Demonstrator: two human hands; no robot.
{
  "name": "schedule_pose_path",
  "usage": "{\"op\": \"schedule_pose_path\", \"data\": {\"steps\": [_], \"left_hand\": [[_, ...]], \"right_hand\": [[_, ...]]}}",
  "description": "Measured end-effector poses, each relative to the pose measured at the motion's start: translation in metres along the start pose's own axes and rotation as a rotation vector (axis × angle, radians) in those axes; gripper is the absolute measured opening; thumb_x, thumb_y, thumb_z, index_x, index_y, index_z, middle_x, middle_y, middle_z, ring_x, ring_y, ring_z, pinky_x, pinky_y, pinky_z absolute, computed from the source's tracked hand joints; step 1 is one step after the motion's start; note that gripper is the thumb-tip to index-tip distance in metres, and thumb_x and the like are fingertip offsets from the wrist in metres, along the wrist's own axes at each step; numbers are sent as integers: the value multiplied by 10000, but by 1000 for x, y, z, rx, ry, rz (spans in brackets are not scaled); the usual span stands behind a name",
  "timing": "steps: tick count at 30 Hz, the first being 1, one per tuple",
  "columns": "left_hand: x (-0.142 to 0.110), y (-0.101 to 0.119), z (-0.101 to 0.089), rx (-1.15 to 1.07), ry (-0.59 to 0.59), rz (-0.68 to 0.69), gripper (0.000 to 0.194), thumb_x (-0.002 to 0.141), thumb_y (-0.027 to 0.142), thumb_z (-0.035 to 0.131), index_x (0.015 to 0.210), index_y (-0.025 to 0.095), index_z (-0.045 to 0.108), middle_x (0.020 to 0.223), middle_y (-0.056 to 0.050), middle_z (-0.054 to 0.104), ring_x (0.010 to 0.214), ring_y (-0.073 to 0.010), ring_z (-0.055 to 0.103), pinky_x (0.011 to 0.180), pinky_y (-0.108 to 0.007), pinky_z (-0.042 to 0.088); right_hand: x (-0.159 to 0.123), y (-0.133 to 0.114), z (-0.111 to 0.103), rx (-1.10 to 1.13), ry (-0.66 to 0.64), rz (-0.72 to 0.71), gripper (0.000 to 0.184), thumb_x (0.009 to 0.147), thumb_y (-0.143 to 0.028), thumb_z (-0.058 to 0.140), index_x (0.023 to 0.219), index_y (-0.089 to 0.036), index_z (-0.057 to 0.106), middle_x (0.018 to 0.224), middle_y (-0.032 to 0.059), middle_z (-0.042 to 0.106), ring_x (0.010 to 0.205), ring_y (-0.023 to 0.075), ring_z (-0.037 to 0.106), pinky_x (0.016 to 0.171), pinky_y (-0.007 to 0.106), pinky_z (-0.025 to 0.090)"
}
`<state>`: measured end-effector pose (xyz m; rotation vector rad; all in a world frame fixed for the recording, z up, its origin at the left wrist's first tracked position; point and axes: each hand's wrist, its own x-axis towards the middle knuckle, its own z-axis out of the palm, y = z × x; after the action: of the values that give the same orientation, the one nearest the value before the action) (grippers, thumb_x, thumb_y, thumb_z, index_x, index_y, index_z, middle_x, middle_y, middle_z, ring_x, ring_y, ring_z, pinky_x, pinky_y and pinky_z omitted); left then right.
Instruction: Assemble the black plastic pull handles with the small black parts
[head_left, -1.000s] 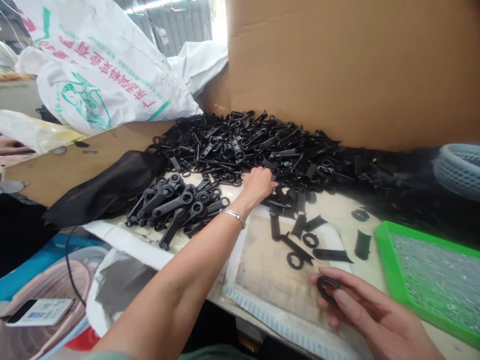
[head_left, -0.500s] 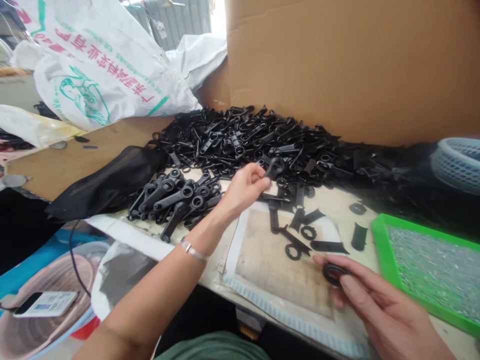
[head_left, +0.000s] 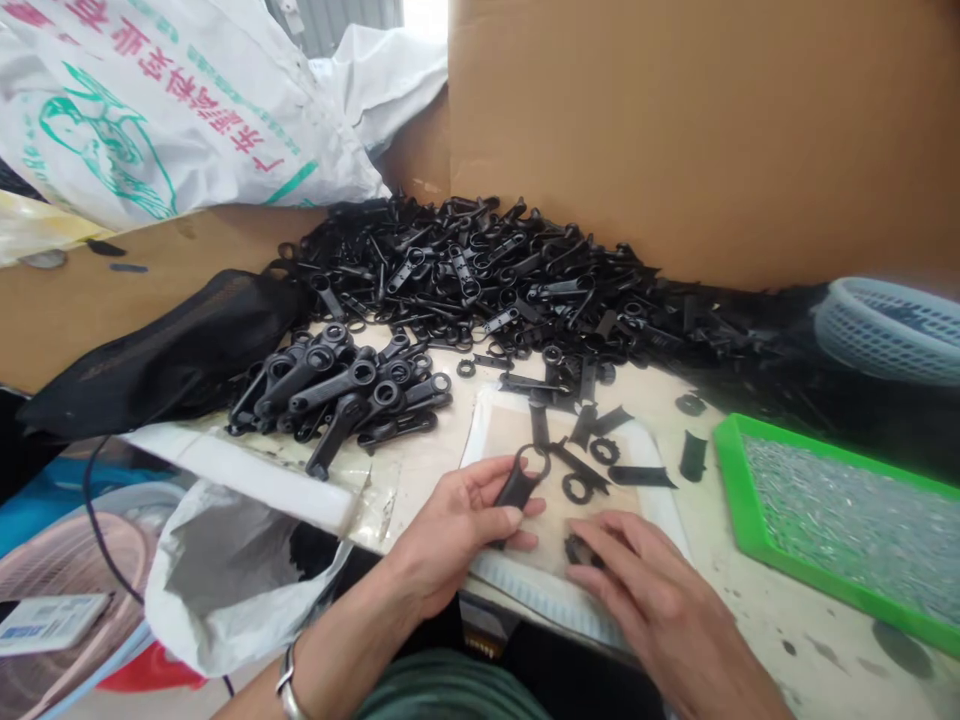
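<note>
My left hand [head_left: 469,520] grips a black plastic arm with a ring end [head_left: 517,485], the ring pointing up and away from me. Close to its right, my right hand [head_left: 637,570] pinches a small black ring-shaped part [head_left: 581,550], partly covered by the fingers. Both hands are over the front of a worn mat [head_left: 491,425]. Beyond them on the mat lie loose black pieces: a toothed ring [head_left: 604,451], another ring [head_left: 577,489] and a curved strip [head_left: 637,476].
A large heap of black parts [head_left: 465,260] rises against the cardboard wall [head_left: 675,130]. Left of the mat sits a pile of ring-ended arms [head_left: 345,385]. A green tray [head_left: 739,480] of small shiny pieces stands at right, a blue basket [head_left: 862,335] behind it. An open white bag [head_left: 202,590] hangs at left.
My left hand has come back from the heap toward me with the black arm. My right hand has moved left with the ring part, so the two are now close together.
</note>
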<state>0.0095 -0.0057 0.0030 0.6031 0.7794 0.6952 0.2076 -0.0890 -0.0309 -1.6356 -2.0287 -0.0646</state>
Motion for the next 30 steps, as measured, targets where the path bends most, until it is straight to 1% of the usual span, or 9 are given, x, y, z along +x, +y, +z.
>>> {"op": "schedule_pose_path", "data": {"steps": [3,5,7,11,15,19,23,27,30], "left_hand": [[1,-2,4,30,-3,36,485,674,47,748,1139,183,716,1300,-101,656,1173,-269,619,737,-260,566],[1,-5,6,54,-10,67,486,681,38,721,1145,184,719,1301,-100,659,1200,-277,600,735,-258,564],[0,-7,8,77,-22,96,504,684,25,696,1162,186,716,1299,-100,663,1205,-278,595,741,-258,558],[-3,-8,12,100,-84,137,599,705,-8,646,1260,215,674,1287,-83,678,1195,-252,611,790,-249,537],[-3,-8,14,151,-183,173,625,741,-36,586,1307,220,652,1260,-72,692,1155,-217,638,866,-242,507],[-4,-14,13,211,-203,255,640,779,-13,556,1367,236,603,1214,-59,702,1144,-224,636,902,-267,499],[-14,-14,16,486,-129,341,589,861,54,516,1416,247,552,1032,-38,733,963,-212,666,887,-309,508],[-21,-8,17,699,-122,403,539,916,111,505,1428,279,531,990,-9,717,838,-167,633,817,-269,507],[-20,-7,12,706,-89,411,425,957,195,496,1364,269,594,980,-14,695,796,-149,612,730,-236,513]], "right_hand": [[5,3,-14,74,-85,-52,323,999,-411,467,1064,-202,704,969,64,723,829,176,727,694,253,616],[13,2,-23,151,-33,-13,262,968,-388,548,1079,-215,710,1046,57,728,861,165,732,745,237,615],[23,-2,-29,221,79,60,249,936,-376,611,1108,-230,715,1132,52,714,855,151,731,746,225,616],[43,-15,-18,245,236,86,243,907,-311,665,1104,-185,730,1090,59,715,846,142,712,815,245,605],[51,-23,-2,173,295,53,239,908,-261,664,1101,-135,730,1032,79,714,877,156,694,847,274,597],[53,-24,-1,122,279,38,233,926,-252,637,1114,-141,719,1015,79,713,858,160,697,784,269,606],[52,-26,-5,146,242,86,226,940,-282,611,1109,-178,721,998,74,708,845,171,702,786,297,608],[47,-30,-8,195,216,153,253,943,-353,594,1104,-208,725,1015,67,704,858,178,707,771,278,610],[40,-27,-11,346,125,177,272,939,-380,584,1121,-246,735,1102,56,706,902,174,719,764,239,610]]}}
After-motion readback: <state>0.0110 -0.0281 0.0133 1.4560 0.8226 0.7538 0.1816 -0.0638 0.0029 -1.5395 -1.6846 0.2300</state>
